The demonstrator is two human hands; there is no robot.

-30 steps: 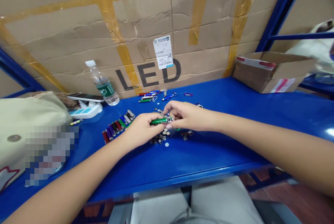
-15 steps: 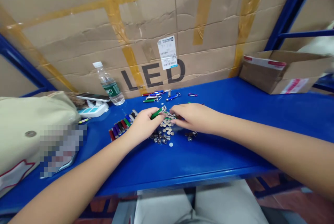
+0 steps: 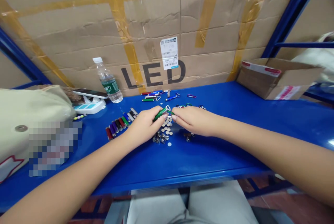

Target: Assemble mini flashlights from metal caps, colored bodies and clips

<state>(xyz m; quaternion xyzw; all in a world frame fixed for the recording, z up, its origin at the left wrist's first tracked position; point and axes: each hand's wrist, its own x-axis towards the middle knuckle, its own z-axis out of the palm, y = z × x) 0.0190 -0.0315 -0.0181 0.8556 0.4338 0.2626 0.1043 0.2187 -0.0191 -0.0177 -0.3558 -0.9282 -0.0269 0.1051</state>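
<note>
The shelf is blue painted metal, smooth and glossy. At its centre, the torch has a shiny green metal barrel, and the small discs at six o'clock from it are bright metal. At twelve o'clock is rough, creased cardboard under glossy tan tape; at ten o'clock, a clear, smooth plastic bottle; at nine o'clock, a matt cloth bag.
</note>
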